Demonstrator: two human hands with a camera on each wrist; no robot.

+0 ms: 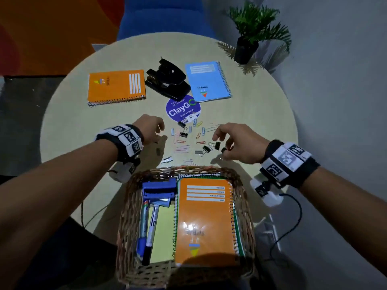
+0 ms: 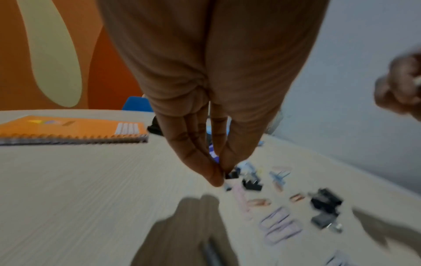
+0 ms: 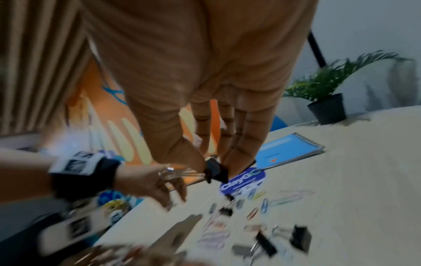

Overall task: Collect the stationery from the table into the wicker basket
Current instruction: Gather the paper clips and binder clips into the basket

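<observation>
The wicker basket (image 1: 129, 208) stands at the table's near edge and holds an orange notebook (image 1: 205, 218), markers (image 1: 150, 227) and a blue tool (image 1: 159, 188). Beyond it lie several coloured paper clips (image 1: 182, 148) and black binder clips (image 1: 206, 148). My right hand (image 1: 224, 150) pinches a black binder clip (image 3: 214, 171) just above the table. My left hand (image 1: 156, 140) hovers left of the scatter, its fingertips (image 2: 216, 180) pinched together on something small and metallic (image 3: 169, 169), blurred. Farther back lie an orange notebook (image 1: 116, 84), a black hole punch (image 1: 167, 80) and a blue notebook (image 1: 207, 80).
A round purple ClayGo sticker (image 1: 183, 110) marks the middle of the round table (image 1: 69, 122). A potted plant (image 1: 247, 47) stands at the back right edge. A blue chair (image 1: 163, 15) is behind the table. A black cable (image 1: 293, 222) hangs from my right wrist.
</observation>
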